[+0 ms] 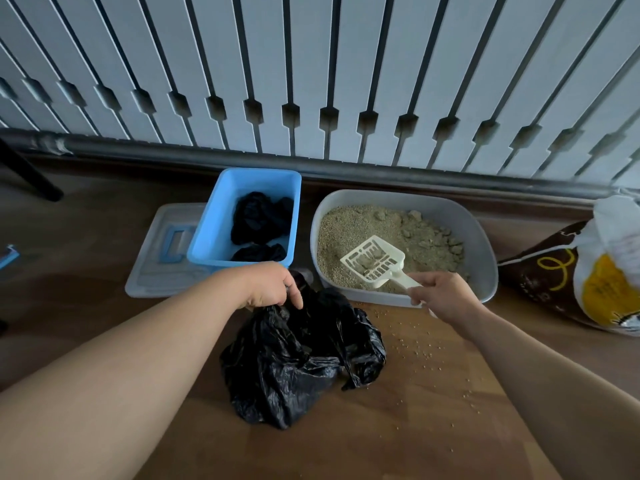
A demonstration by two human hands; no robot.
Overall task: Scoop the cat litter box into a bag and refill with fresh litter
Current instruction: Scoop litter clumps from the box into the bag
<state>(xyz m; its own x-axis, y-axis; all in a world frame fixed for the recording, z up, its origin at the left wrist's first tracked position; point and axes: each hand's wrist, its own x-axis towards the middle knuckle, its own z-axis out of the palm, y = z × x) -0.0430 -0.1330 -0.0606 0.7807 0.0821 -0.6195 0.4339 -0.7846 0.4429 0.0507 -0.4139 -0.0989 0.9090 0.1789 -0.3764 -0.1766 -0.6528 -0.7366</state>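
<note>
Along the far side: white slatted panel [311, 64], grey pipe [346, 169] running at its foot. Wooden floor [415, 427] below.

Grey litter box [485, 244] on the floor close to the pipe, right of centre. It holds tan litter [363, 223], with clumps [446, 240] piled toward its right side.

Black bag [294, 368] crumpled on the floor just in front of the box's left corner.

Blue bin [211, 230] left of the box, near it, holds bunched black plastic [259, 216]. The bin overlaps a clear lid [149, 271] lying flat.

Brown and yellow litter sack [554, 278] lies at the right edge, beside the box.

White slotted scoop [374, 261] over the litter near the box's front wall, some litter in its tray. Cannot tell whether it touches the surface.

Left hand [270, 285] grips the bag's top edge, fingers curled into the plastic. Right hand [440, 296] pinches the scoop's handle between thumb and fingers.

Loose grains [426, 348] scattered on the floor right of the bag.
</note>
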